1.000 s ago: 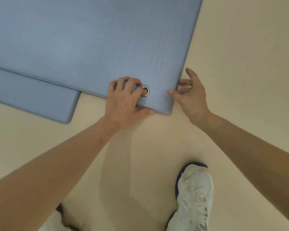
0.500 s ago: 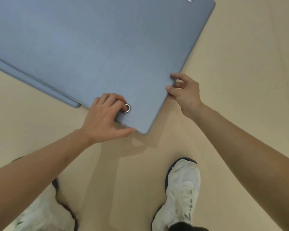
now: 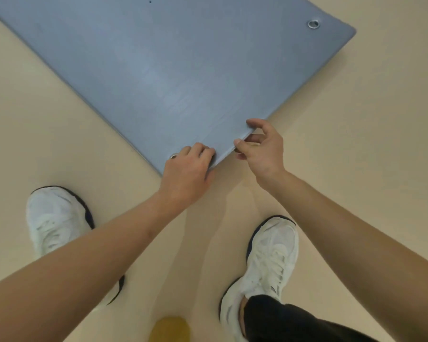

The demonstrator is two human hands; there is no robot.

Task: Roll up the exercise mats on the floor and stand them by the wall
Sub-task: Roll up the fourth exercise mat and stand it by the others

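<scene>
A: Up at twelve o'clock, where's the mat (image 3: pixel 171 70) lying?

B: Flat on the floor (image 3: pixel 356 144), smooth slate-blue, its length running off toward ten o'clock. My left hand (image 3: pixel 187 177) grips the near corner; my right hand (image 3: pixel 265 149) pinches the short edge just beside, at two o'clock. I'd roll toward ten.

Soft, even, bright light; faint shadows under the arms; wide-angle bending at edges; slight blur.

The blue-grey exercise mat (image 3: pixel 173 70) lies unrolled, flat on the floor. It has 2 metal eyelets along its right edge, 1 far, 1 near.
</scene>
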